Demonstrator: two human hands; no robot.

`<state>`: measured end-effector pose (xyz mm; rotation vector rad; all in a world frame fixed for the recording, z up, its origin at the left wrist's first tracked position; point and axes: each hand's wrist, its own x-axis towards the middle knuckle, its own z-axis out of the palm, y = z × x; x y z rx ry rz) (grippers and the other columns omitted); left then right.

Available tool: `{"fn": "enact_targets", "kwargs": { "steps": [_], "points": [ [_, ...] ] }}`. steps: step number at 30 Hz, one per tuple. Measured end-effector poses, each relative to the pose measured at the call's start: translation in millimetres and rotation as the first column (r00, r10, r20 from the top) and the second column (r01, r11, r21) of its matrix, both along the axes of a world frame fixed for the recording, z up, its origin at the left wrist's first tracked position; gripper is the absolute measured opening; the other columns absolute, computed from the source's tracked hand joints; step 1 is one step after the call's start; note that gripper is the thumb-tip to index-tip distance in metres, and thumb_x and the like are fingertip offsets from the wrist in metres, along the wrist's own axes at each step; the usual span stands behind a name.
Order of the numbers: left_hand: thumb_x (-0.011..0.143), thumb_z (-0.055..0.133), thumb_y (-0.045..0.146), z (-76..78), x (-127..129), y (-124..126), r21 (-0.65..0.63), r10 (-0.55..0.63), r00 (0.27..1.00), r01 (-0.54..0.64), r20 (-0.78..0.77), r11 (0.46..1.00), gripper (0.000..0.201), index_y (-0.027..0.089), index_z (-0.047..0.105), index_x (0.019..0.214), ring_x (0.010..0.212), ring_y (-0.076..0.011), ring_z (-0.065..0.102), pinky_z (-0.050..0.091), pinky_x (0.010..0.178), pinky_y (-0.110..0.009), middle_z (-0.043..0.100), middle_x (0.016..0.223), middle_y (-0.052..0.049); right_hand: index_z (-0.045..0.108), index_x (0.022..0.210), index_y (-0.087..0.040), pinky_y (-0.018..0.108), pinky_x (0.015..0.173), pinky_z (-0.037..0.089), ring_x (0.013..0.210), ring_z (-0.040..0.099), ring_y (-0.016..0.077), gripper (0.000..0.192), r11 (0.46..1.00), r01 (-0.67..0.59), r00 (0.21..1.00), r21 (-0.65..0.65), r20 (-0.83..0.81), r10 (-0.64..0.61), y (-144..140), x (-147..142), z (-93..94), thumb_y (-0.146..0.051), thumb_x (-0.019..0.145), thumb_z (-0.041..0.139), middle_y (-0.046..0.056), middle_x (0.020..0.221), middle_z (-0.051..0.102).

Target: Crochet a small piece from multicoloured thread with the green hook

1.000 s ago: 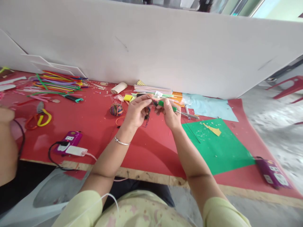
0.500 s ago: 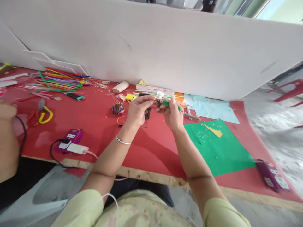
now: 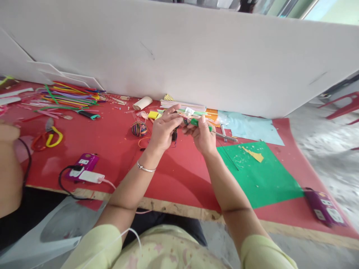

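A craft workspace: a red-covered plywood tabletop (image 3: 117,149) strewn with coloured plastic straws (image 3: 70,96) near its far left corner, a multicoloured yarn ball (image 3: 139,128), yellow-handled scissors (image 3: 53,136) and green paper sheet (image 3: 259,175) toward the right edge.

Both hands are raised together above the red table (image 3: 117,149) — the left hand (image 3: 162,130) pinches a small dark bundle of threads (image 3: 174,135) while the right hand (image 3: 202,137) grips a green-handled tool (image 3: 199,123), fingertips almost meeting. Just left of them lies a multicoloured ball of yarn (image 3: 139,128), and to the right a green paper sheet (image 3: 258,173). Farther left sit a heap of coloured sticks (image 3: 70,98), yellow-handled scissors (image 3: 52,136) and a purple power strip (image 3: 82,166) — another person's arm (image 3: 9,168) shows at the edge.
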<state>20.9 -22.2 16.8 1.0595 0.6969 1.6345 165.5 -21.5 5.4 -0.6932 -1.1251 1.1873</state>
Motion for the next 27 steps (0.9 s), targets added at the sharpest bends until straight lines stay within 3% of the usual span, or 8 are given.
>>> {"fn": "enact_targets", "kwargs": {
  "steps": [3, 7, 13, 17, 20, 23, 27],
  "points": [
    [0.079, 0.089, 0.028, -2.0, 0, 1, 0.075, -0.004, 1.0, 0.005, -0.011, 0.997, 0.007, 0.024, 0.084, 0.081, 0.132, -0.0251, 0.066, 0.056, 0.109, -0.04, 0.074, 0.134, -0.009, 0.072, 0.072, -0.023, 0.034, 0.054, 0.064, 0.073, 0.081, 0.0231, 0.059, 1.0, 0.028, 0.999, -0.001, -0.022, -0.028, 0, -1, 1.9, -0.08, 0.085, 0.069, 0.004, 0.068, 0.071],
    [0.083, 0.088, 0.031, -3.8, -1, 1, 0.171, 0.116, 0.983, -0.092, -0.141, 0.981, 0.007, 0.025, 0.084, 0.083, 0.14, -0.0272, 0.062, 0.048, 0.122, -0.047, 0.071, 0.141, -0.01, 0.068, 0.069, -0.023, 0.032, 0.06, 0.066, 0.074, 0.08, 0.0214, 0.064, 0.999, 0.039, 0.998, -0.018, -0.043, -0.04, 1, -1, 6.8, -0.084, 0.086, 0.064, 0.003, 0.063, 0.071],
    [0.096, 0.075, 0.042, -5.9, -6, 2, 0.399, 0.369, 0.834, -0.199, -0.41, 0.895, 0.019, 0.027, 0.084, 0.09, 0.147, -0.0303, 0.056, 0.04, 0.126, -0.054, 0.067, 0.15, -0.009, 0.068, 0.067, -0.022, 0.032, 0.061, 0.066, 0.071, 0.079, 0.0196, 0.062, 0.999, 0.027, 0.997, -0.023, -0.07, -0.028, -1, 0, 9.5, -0.081, 0.085, 0.068, 0.004, 0.069, 0.075],
    [0.097, 0.073, 0.038, -6.4, -9, 4, 0.493, 0.473, 0.746, -0.223, -0.47, 0.841, 0.015, 0.028, 0.083, 0.091, 0.135, -0.0297, 0.061, 0.035, 0.126, -0.053, 0.077, 0.127, -0.009, 0.067, 0.067, -0.022, 0.031, 0.059, 0.065, 0.071, 0.079, 0.0202, 0.063, 0.999, 0.038, 0.998, -0.029, -0.05, -0.039, -1, 0, 10.1, -0.082, 0.084, 0.068, 0.004, 0.067, 0.075],
    [0.096, 0.075, 0.036, -7.7, -12, 4, 0.492, 0.509, 0.697, -0.251, -0.505, 0.833, 0.012, 0.029, 0.085, 0.093, 0.111, -0.0274, 0.067, 0.045, 0.112, -0.045, 0.078, 0.103, -0.008, 0.067, 0.067, -0.022, 0.032, 0.058, 0.065, 0.071, 0.079, 0.0209, 0.064, 0.999, 0.036, 0.999, -0.033, -0.026, -0.037, -1, 0, 11.4, -0.084, 0.083, 0.068, 0.004, 0.065, 0.074],
    [0.094, 0.077, 0.035, -9.2, -12, 3, 0.435, 0.483, 0.737, -0.282, -0.472, 0.855, 0.02, 0.03, 0.086, 0.111, 0.084, -0.0201, 0.062, 0.049, 0.084, -0.035, 0.075, 0.099, -0.006, 0.067, 0.066, -0.023, 0.032, 0.058, 0.064, 0.07, 0.079, 0.0207, 0.064, 0.999, 0.034, 0.999, -0.026, -0.026, -0.035, -1, 0, 10.9, -0.085, 0.083, 0.068, 0.004, 0.064, 0.073],
    [0.091, 0.081, 0.037, -8.1, -7, 1, 0.227, 0.267, 0.913, -0.202, -0.309, 0.953, 0.035, 0.033, 0.082, 0.125, 0.062, -0.011, 0.041, 0.037, 0.061, -0.03, 0.077, 0.11, -0.005, 0.068, 0.07, -0.024, 0.032, 0.053, 0.06, 0.066, 0.077, 0.0199, 0.062, 0.999, 0.046, 0.999, -0.019, -0.022, -0.046, 0, -1, 6.5, -0.085, 0.084, 0.066, 0.003, 0.064, 0.073]
  ]
}}
